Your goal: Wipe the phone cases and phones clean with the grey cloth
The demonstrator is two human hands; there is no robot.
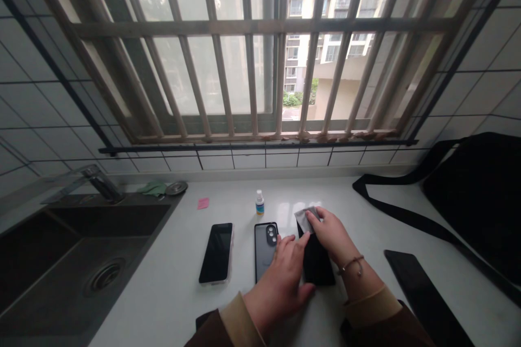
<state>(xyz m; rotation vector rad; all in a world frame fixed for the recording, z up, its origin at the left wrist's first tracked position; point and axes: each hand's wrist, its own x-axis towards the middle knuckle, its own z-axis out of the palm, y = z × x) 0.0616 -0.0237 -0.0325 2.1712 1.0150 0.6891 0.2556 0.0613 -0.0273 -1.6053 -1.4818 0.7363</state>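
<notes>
My right hand (331, 230) pinches a small grey cloth (303, 218) and presses it on the upper end of a black phone (319, 265) lying flat on the counter. My left hand (285, 271) rests along that phone's left edge with its fingers stretched out, the index fingertip touching near the cloth. Partly under my left hand lies a phone case (264, 246) with a dark rim and a camera cutout. Further left, another phone (217, 254) lies screen up in a clear case. A small white-capped spray bottle (259, 203) stands upright behind the phone case.
The white counter (163, 282) runs under a barred window. At left is a sink (134, 252) with a faucet (103, 184). A pink sticky note (203, 204) lies near the back. At right are a black strapped bag (476, 190) and a flat black object (423, 293).
</notes>
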